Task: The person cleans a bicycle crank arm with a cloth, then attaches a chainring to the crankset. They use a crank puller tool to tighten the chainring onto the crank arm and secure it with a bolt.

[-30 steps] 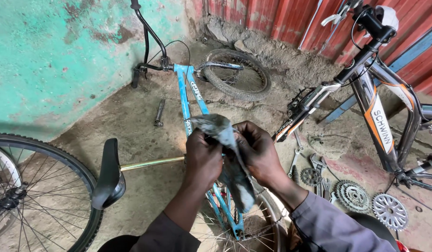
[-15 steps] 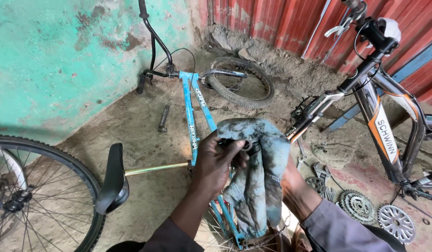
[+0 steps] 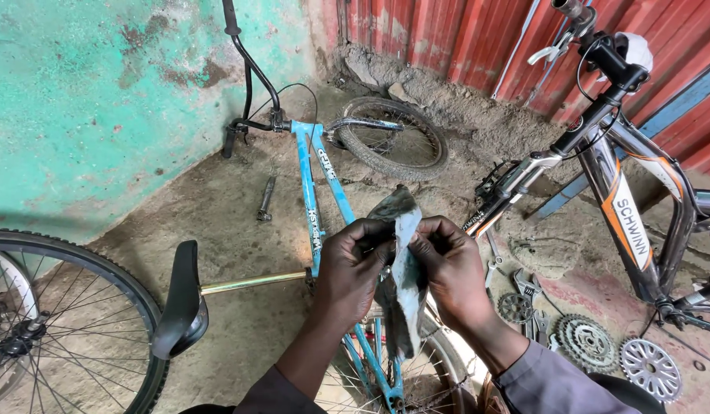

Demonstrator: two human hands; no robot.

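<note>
A long white label panel [image 3: 629, 222] edged in orange ran down the silver bicycle frame [image 3: 677, 230] at the right of the frame. A narrow white-lettered decal [image 3: 314, 230] lay along the blue frame tube [image 3: 336, 188] at centre.

Blue bicycle frame [image 3: 318, 201] under both hands, sprockets [image 3: 585, 341] right, bare ground left

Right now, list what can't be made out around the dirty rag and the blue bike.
- Head view: whatever lies inside the dirty grey-blue cloth rag is hidden by its folds and by the left hand and right hand.
- The light-blue bicycle frame: its rear part is covered by hands and rag.
- The black spoked wheel at lower left is cut off by the frame edge.
- The small metal sprockets on the ground: teeth too small to judge wear.
</note>
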